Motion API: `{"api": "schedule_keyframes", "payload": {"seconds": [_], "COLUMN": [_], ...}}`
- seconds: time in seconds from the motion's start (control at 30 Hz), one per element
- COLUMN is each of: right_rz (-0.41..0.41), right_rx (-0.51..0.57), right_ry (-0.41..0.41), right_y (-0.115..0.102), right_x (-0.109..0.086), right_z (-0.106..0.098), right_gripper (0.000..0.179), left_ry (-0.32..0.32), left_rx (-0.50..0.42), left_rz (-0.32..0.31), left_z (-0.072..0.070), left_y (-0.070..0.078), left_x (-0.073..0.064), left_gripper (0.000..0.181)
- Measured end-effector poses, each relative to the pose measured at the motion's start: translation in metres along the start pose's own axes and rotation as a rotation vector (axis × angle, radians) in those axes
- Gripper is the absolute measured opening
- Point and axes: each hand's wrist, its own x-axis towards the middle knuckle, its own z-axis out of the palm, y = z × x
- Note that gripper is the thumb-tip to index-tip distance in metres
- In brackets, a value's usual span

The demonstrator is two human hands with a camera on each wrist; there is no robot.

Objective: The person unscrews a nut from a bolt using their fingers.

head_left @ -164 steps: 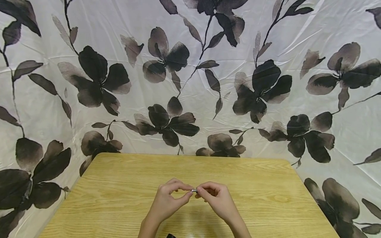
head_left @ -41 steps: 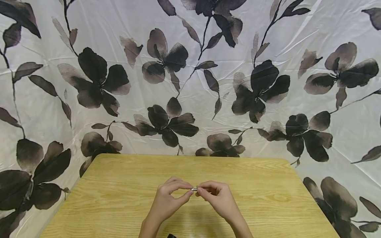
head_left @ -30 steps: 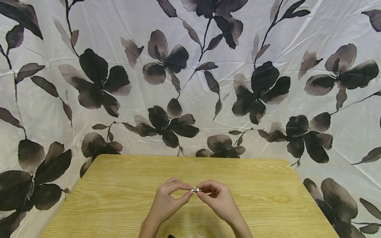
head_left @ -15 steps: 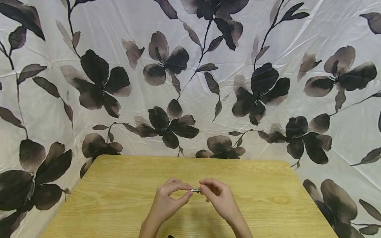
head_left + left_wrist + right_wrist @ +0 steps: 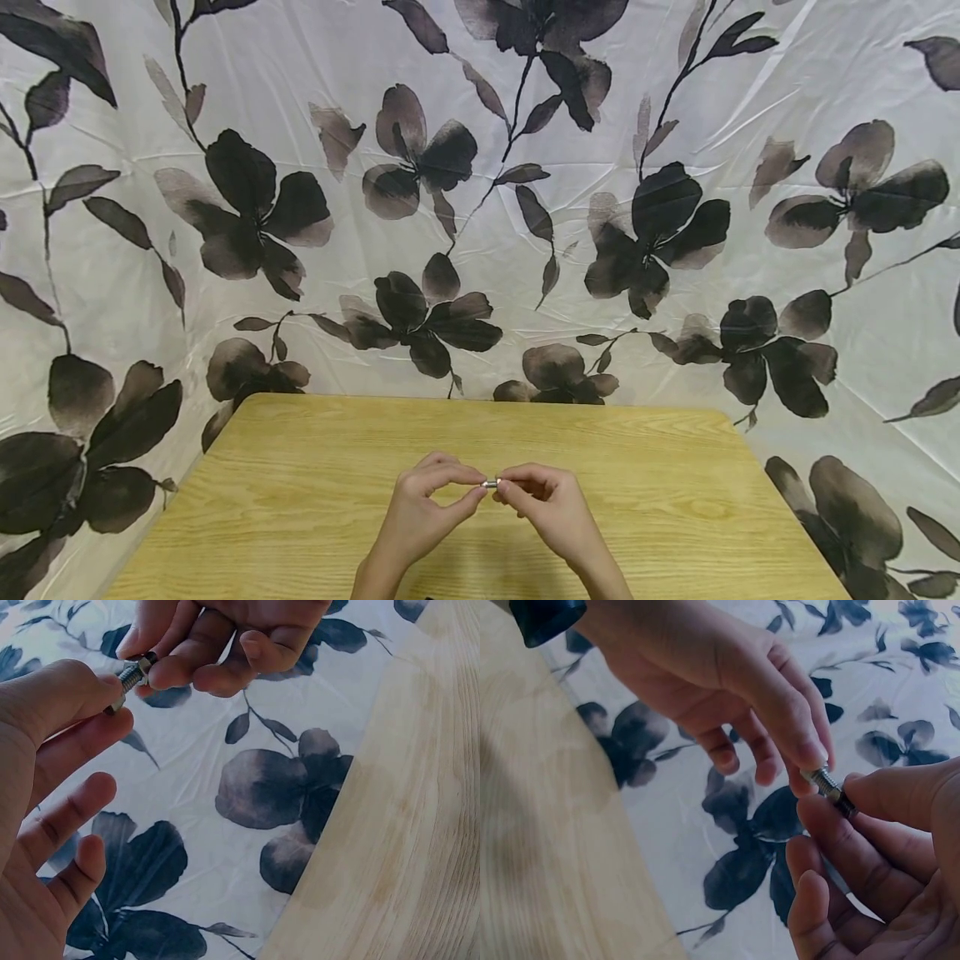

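A small silver threaded bolt is held level between the two hands, above the table. My left hand pinches its head between thumb and index finger, the other fingers loosely spread. On the far end of the thread sits a nut, with a dark end piece beyond it. My right hand pinches that end with thumb and index finger, its other fingers curled below. The fingertips hide part of the bolt head and of the dark end.
The wood-grain table spreads beneath both hands. A white cloth with dark flowers hangs behind it and at both sides. A black band is on the left wrist.
My right fingers loosened and parted around the bolt's end, shifted a little right, then came back left and pinch it again. My left hand keeps its pinch on the head.
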Motion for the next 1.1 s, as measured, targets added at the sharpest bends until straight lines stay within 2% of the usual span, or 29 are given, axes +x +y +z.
{"api": "schedule_keyframes", "payload": {"seconds": [0.3, 0.53, 0.8, 0.97, 1.1], "right_rz": [-0.087, -0.033, 0.010, 0.031, 0.011], "right_rx": [-0.001, 0.053, 0.041, 0.027, -0.002], "right_ry": [-0.010, 0.047, 0.095, 0.077, 0.036], "right_y": [-0.0013, -0.0027, -0.0031, -0.0035, -0.0025], "right_x": [0.0014, 0.0017, 0.0014, 0.0008, 0.0003], "right_z": [0.0006, -0.0026, -0.0039, -0.0023, -0.0009], "right_gripper": [0.025, 0.033, 0.034, 0.035, 0.032], "left_ry": [0.006, 0.023, 0.042, 0.042, 0.038], "left_rx": [0.000, 0.014, 0.022, 0.018, 0.014], "left_rz": [-0.006, 0.010, 0.008, 0.015, 0.029], "left_z": [-0.0027, -0.0025, -0.0020, -0.0017, -0.0004], "left_y": [-0.0006, 0.0000, 0.0002, 0.0009, 0.0007], "left_x": [0.0020, 0.0029, 0.0019, 0.0023, 0.0023], "left_gripper": [0.017, 0.023, 0.024, 0.024, 0.024]}}
